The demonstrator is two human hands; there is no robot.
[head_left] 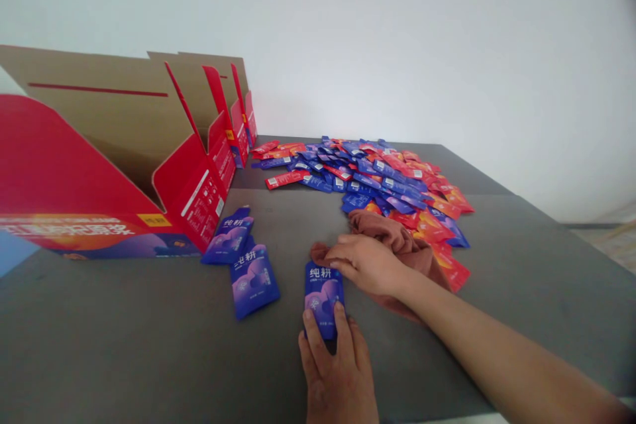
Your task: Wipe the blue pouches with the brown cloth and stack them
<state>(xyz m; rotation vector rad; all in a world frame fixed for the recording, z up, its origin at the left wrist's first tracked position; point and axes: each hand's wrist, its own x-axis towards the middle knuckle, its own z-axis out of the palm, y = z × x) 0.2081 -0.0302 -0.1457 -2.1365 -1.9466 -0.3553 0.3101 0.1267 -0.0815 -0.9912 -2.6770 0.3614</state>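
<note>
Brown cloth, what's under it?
The brown cloth covers the top of a blue pouch; red pouches show beyond the cloth. Whatever else its folds cover can't be seen.

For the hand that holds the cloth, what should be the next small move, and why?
Probably a light wipe down the pouch with the right hand: it holds the brown cloth at the pouch's top end, while the left hand's fingers rest on the lower end and seem to steady it.

Apparently a workroom, open red cardboard boxes (199, 179) lined up on a grey table (149, 344), a heap of blue and red pouches (395, 187), plain white wall (372, 46).
</note>
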